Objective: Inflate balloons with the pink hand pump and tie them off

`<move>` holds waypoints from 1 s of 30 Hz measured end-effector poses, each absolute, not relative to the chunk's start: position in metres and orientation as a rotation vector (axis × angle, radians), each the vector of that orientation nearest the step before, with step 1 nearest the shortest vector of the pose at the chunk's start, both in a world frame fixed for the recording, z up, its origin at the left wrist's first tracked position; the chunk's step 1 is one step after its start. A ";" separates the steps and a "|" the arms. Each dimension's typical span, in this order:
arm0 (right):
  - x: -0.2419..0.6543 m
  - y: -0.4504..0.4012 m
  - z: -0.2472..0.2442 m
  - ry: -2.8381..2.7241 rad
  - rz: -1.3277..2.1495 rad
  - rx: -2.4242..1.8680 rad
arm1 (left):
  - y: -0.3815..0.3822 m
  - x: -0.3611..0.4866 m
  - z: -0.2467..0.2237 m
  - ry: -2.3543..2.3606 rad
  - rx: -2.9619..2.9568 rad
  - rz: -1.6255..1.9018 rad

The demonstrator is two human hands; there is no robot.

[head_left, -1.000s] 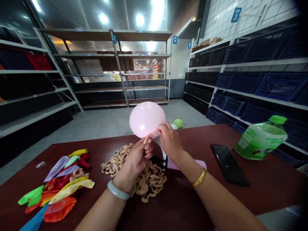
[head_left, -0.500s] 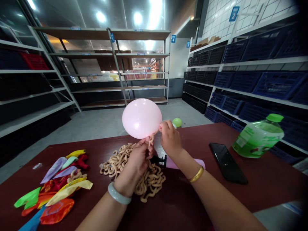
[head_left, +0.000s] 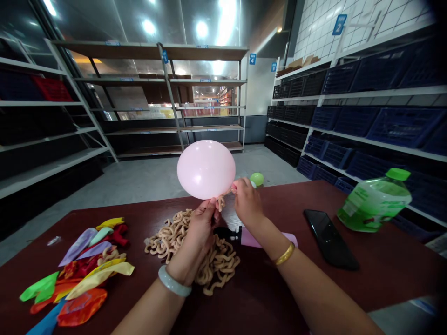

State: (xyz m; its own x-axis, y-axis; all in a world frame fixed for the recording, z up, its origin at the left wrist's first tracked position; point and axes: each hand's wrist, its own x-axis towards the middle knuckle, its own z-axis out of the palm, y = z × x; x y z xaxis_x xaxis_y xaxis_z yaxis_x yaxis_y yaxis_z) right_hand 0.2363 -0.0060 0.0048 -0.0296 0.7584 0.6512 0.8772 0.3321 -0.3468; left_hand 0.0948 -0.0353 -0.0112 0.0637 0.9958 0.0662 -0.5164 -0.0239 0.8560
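Note:
An inflated pink balloon [head_left: 206,168] is up above the table, its neck end pointing down toward my hands. My left hand [head_left: 204,216] is closed, pinching at the balloon's neck. With closed fingertips, my right hand [head_left: 247,200] grips a tan cord [head_left: 221,202] just right of the balloon; the cord runs between both hands, against the neck. Whether it is knotted there I cannot tell. Beneath my left wrist lies a heap of tan cord [head_left: 218,265] in wavy coils. A pink hand pump [head_left: 251,237] with a black nozzle lies under my right forearm.
Several uninflated coloured balloons [head_left: 84,270] are piled on the left of the dark red table [head_left: 272,298]. On the right are a black phone [head_left: 330,238] and a bottle of green liquid [head_left: 375,202]. A green balloon [head_left: 257,178] shows beyond the far edge. Shelves with crates [head_left: 377,123] stand behind.
The balloon has risen very slightly. My left hand has shifted a little at the neck, and my right hand keeps its grip on the cord.

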 end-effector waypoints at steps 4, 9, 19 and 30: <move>0.228 -0.013 0.007 -1.891 -0.135 -1.442 | -0.032 0.089 -0.014 0.896 0.911 1.421; 0.223 -0.019 0.010 -2.003 -0.170 -1.456 | -0.031 0.085 -0.015 0.969 0.858 1.415; 0.216 -0.013 -0.002 -1.970 -0.038 -1.363 | -0.025 0.086 -0.021 0.947 0.823 1.475; 0.210 -0.012 -0.002 -1.647 0.690 -1.050 | -0.020 0.090 -0.028 0.990 0.842 1.542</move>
